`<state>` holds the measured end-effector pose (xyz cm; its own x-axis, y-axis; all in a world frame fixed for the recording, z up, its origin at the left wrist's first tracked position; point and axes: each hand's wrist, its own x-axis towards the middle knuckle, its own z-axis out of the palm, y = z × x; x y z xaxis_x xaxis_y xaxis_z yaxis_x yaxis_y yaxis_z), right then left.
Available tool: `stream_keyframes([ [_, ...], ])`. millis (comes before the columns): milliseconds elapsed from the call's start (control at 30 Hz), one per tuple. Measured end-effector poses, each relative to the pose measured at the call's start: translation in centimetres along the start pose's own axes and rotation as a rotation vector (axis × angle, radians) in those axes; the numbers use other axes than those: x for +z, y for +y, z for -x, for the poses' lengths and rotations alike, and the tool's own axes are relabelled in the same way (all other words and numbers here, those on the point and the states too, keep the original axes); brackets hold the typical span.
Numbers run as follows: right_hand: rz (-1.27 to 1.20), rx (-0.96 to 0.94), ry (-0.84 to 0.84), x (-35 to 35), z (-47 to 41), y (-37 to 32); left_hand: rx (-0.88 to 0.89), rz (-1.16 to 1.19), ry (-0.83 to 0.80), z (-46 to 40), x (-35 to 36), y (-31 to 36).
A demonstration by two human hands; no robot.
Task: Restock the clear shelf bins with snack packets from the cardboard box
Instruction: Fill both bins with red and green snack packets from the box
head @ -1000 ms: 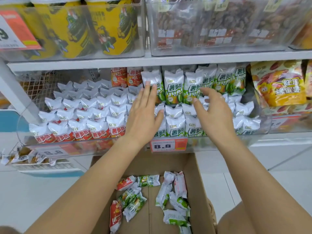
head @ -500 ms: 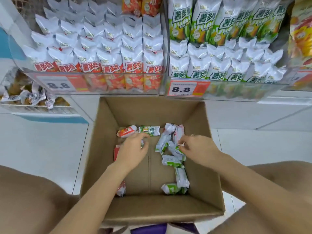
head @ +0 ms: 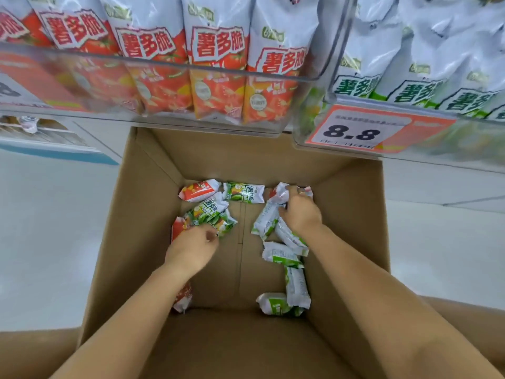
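A: What can be read on the shelf?

B: The red packets (head: 218, 77) standing in the left clear bin (head: 164, 64) carry "薯多脆" in bold red characters. The green packets (head: 410, 86) in the right clear bin (head: 341, 50) bear the same words in green. An orange price tag (head: 369, 129) on the right bin's front reads "8.8"; its small print is too fine to make out.

A: And the cardboard box (head: 142, 214)?

B: It sits open on the floor below the bins, with loose snack packets scattered on its bottom: a red one (head: 198, 190) at the far side, just beside a green one (head: 243, 192), and more green ones along the right.

A: What are the hands doing?

B: The left hand (head: 191, 250) reaches into the box, its fingers curled over a green packet (head: 210, 217) at the left cluster. The right hand (head: 300, 212) has its fingers closed on a white-and-red packet (head: 280, 192) at the far right corner.
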<state>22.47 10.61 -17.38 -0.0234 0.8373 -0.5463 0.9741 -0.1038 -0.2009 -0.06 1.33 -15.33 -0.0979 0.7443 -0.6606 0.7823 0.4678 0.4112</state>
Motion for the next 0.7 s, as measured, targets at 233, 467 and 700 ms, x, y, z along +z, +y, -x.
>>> stream_keyframes([
  [233, -0.510, 0.371, 0.101, 2.8, -5.4, -0.5, -0.136, 0.000, 0.035, -2.9, -1.0, 0.9],
  [467, -0.468, 0.425, 0.227, 4.7, -5.4, -2.0, -0.225, 0.032, -0.007, -3.2, -0.1, 1.7],
  [700, -0.762, 0.162, 0.423, 6.7, 2.4, -3.9, -0.616, 1.086, -0.235, -3.8, 0.3, 3.1],
])
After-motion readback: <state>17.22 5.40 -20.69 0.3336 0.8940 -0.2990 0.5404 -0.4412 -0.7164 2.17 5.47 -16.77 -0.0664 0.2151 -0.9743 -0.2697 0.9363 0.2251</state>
